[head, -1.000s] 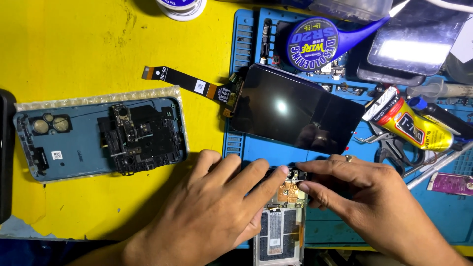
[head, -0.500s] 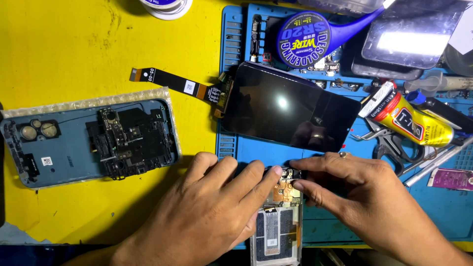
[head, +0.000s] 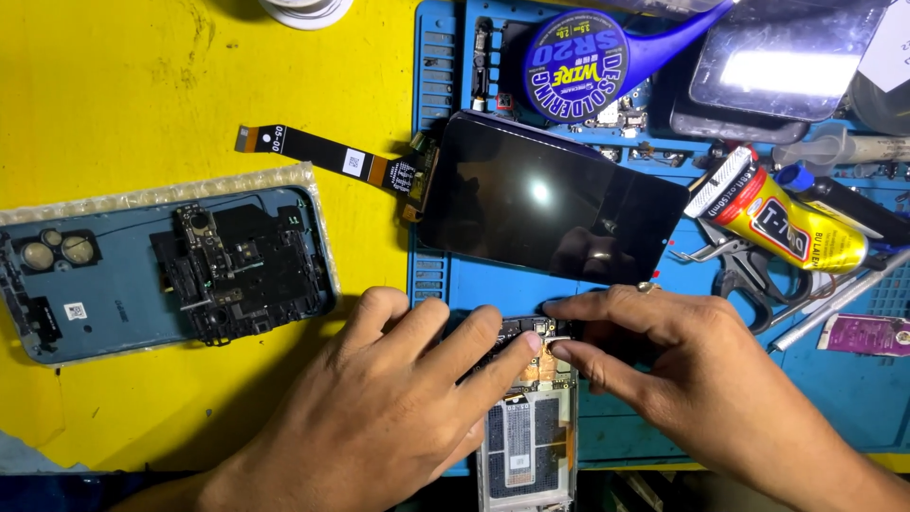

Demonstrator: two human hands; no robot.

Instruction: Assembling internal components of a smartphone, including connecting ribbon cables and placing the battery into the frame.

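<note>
On blue mat point(head: 853, 398): both hands' fingertips pinch opened phone point(head: 527, 431); left hand point(head: 379, 417), right hand point(head: 682, 370).

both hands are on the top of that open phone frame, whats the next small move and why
Probably press gently at the frame's top edge: the left hand pins the phone frame on the blue mat, and the right hand's thumb and forefinger pinch beside its gold board parts.

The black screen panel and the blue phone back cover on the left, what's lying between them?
In the head view, a black flex ribbon cable runs left from the screen panel over bare yellow mat, ending above the back cover. Nothing else lies between.
</note>
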